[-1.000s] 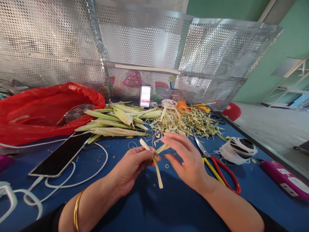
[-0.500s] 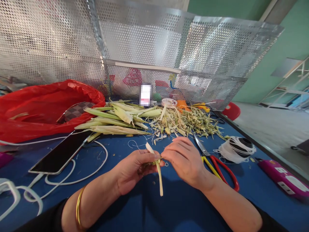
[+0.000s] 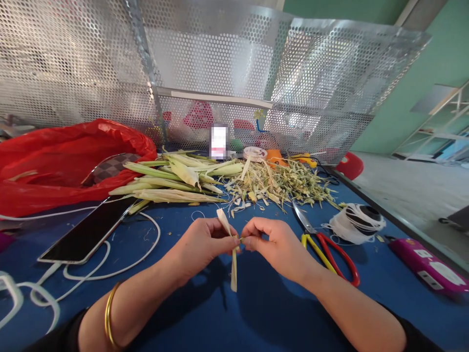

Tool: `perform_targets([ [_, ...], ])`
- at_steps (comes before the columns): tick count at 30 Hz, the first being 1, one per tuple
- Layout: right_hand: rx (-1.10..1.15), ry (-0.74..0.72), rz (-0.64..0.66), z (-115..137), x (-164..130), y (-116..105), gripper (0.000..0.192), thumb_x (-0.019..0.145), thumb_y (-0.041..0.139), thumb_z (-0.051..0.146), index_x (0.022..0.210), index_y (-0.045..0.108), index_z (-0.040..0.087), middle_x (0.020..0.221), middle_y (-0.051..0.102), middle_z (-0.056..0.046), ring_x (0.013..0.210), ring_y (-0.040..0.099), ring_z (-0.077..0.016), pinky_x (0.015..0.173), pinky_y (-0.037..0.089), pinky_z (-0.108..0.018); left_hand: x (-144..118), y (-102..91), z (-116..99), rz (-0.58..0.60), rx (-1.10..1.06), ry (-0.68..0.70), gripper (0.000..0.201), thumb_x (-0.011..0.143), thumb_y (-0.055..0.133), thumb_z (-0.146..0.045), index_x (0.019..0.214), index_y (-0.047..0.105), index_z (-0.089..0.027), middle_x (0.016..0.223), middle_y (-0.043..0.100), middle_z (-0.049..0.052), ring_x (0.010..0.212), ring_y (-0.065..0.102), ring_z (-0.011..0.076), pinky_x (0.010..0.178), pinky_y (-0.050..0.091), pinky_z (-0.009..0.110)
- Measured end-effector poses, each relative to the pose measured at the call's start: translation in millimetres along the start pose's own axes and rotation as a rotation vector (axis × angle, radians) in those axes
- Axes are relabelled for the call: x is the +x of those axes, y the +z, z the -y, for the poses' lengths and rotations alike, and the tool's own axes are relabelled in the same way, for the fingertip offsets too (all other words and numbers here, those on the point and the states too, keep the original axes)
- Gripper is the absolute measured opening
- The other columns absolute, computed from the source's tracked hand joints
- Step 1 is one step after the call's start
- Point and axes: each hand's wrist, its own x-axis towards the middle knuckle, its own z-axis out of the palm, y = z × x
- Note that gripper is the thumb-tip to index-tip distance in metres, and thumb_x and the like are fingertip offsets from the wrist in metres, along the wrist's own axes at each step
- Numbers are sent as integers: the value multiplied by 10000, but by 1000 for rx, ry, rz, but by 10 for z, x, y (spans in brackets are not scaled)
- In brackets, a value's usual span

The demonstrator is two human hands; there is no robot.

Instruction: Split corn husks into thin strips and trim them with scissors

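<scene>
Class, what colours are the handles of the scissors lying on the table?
One handle is red, the other yellow, on the scissors; the head view shows it.

A single head-worn camera looks forward and down from close above the blue table (image 3: 256, 318), both forearms entering from the bottom edge. It faces a perforated metal screen (image 3: 220, 63) at the table's far side, with wide-angle bending at the edges.

You are at a craft workshop station: blue-covered bench (image 3: 256, 318), perforated metal partitions (image 3: 220, 54) fencing it in, trimmed leaf scraps (image 3: 286, 183), scissors (image 3: 326, 244), thread spool (image 3: 357, 222)
</scene>
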Motion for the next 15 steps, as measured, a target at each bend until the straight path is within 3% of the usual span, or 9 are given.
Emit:
perform_targets([
  [4,-271,-422,-72,-52,25,-18,92,881,531,175,920,611,198,802,670,-13,739,578,-141,744,423,-291,5,-23,0,22,-111,-92,46,614,674,-183,637,676,-144,621,669,35,620,599,145,658,457,248],
  [7,-476,-667,-127,-87,36,-38,164,902,469,109,925,618,173,798,663,-34,724,561,-137,806,404,-325,6,-43,20,60,-189,-156,64,614,677,-205,634,686,-144,653,668,43,657,607,154,675,459,253],
  [11,-595,-716,-178,-105,24,-38,211,907,440,84,893,632,170,812,650,-38,742,543,-145,801,398,-330,1,-53,31,94,-200,-162,69,630,685,-220,655,690,-156,656,670,37,666,614,156,686,464,255],
  [15,-524,-603,-193,-105,14,-25,199,907,462,116,820,634,167,780,639,-35,726,538,-150,734,399,-314,6,-56,22,81,-111,-18,125,635,717,-258,691,693,-149,666,692,52,643,611,164,705,467,289],
])
